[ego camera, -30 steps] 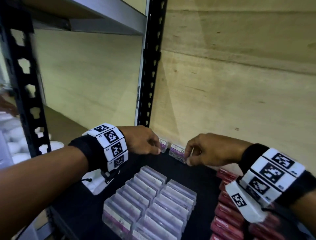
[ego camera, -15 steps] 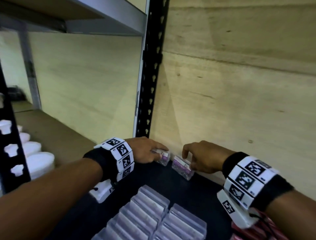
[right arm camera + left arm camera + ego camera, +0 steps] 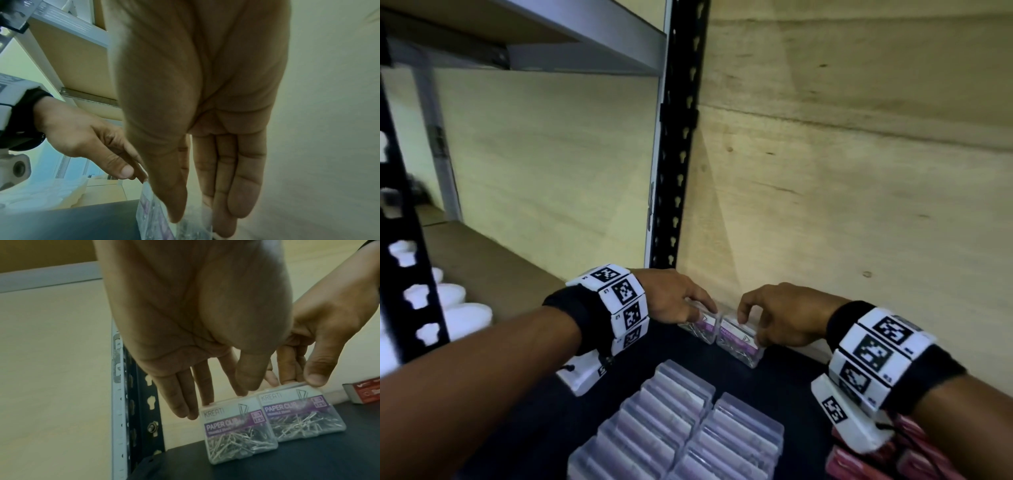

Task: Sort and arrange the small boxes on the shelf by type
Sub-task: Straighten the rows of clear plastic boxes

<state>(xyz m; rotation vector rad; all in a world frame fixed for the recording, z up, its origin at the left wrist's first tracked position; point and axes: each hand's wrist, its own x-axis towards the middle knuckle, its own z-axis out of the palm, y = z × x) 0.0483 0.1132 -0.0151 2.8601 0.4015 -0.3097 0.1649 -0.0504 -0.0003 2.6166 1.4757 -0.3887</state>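
Two clear paper clip boxes with purple labels stand side by side, touching, at the back of the black shelf [image 3: 619, 394]. My left hand [image 3: 700, 310] pinches the top of the left paper clip box [image 3: 702, 329] [image 3: 238, 431], thumb in front and fingers behind. My right hand [image 3: 748, 329] pinches the top of the right paper clip box [image 3: 739, 344] [image 3: 298, 412] the same way. In the right wrist view my right hand [image 3: 197, 219] has its thumb and fingers either side of that box [image 3: 150, 211], and most of the box is hidden.
Two rows of clear boxes [image 3: 681, 428] fill the shelf in front of my hands. Red boxes [image 3: 893, 459] lie at the right. The wooden back wall [image 3: 859, 205] is just behind the boxes. A black upright post [image 3: 674, 171] stands at the left. White containers [image 3: 458, 308] sit on the neighbouring shelf.
Both hands have moved back toward the wall with their boxes. The gap between the two boxes has closed, and they now stand together.
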